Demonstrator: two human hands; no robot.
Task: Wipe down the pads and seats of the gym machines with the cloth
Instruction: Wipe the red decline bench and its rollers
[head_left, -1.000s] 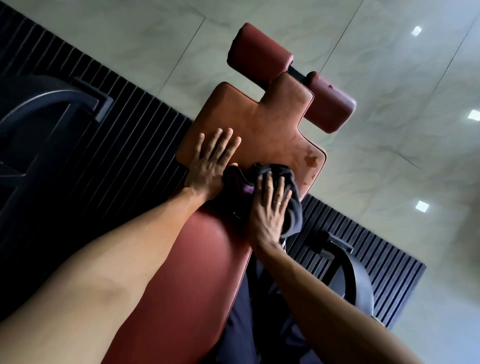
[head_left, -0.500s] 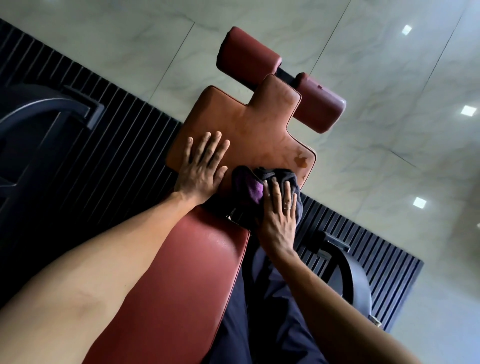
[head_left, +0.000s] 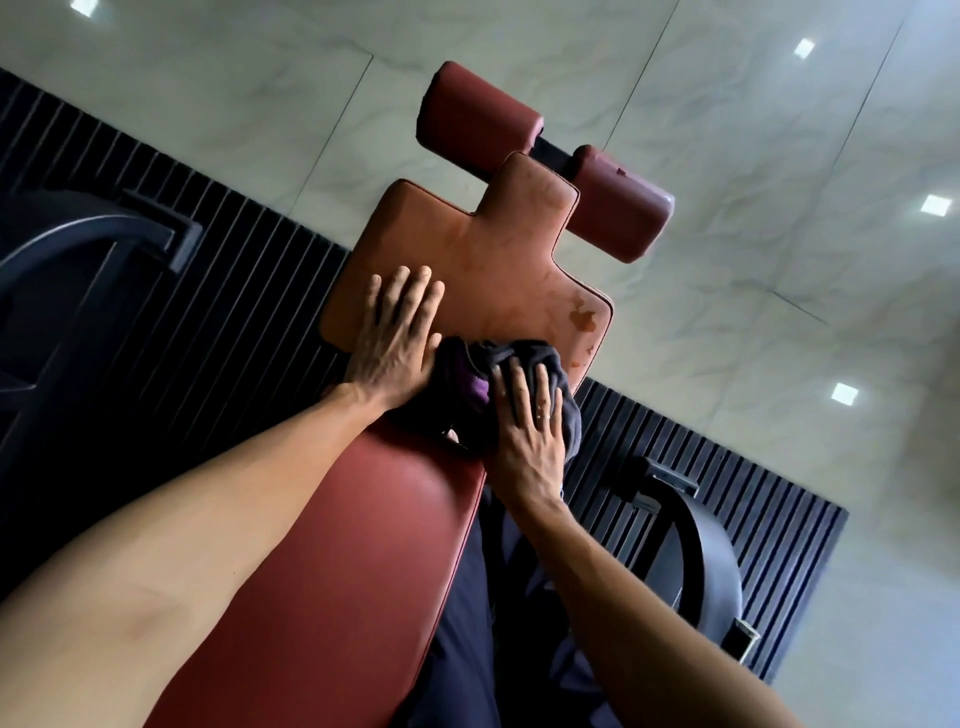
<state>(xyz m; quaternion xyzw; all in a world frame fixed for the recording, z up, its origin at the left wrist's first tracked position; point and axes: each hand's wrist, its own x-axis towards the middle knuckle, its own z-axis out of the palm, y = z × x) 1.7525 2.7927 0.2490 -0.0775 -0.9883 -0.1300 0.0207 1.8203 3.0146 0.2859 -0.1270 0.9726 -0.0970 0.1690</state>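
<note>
A brown leather seat pad (head_left: 493, 260) with worn stains near its right corner tops a red bench. The long red back pad (head_left: 332, 566) runs toward me. Two red roller pads (head_left: 475, 111) stick out beyond the seat. My left hand (head_left: 395, 343) lies flat on the seat's near left part, fingers straight. My right hand (head_left: 530, 421) presses flat on a bunched dark cloth (head_left: 524, 358) with a purple patch, at the seam between seat and back pad on the right side.
A black ribbed floor mat (head_left: 171, 322) lies under the bench. Dark curved machine frames stand at the left (head_left: 78, 244) and at the right (head_left: 696, 545). Pale marble floor tiles (head_left: 727, 156) spread beyond. My dark trousers (head_left: 467, 623) show beside the bench.
My right hand and the cloth slid to the right along the seat's near edge and now sit slightly lower at the seam. My left hand stays flat on the seat.
</note>
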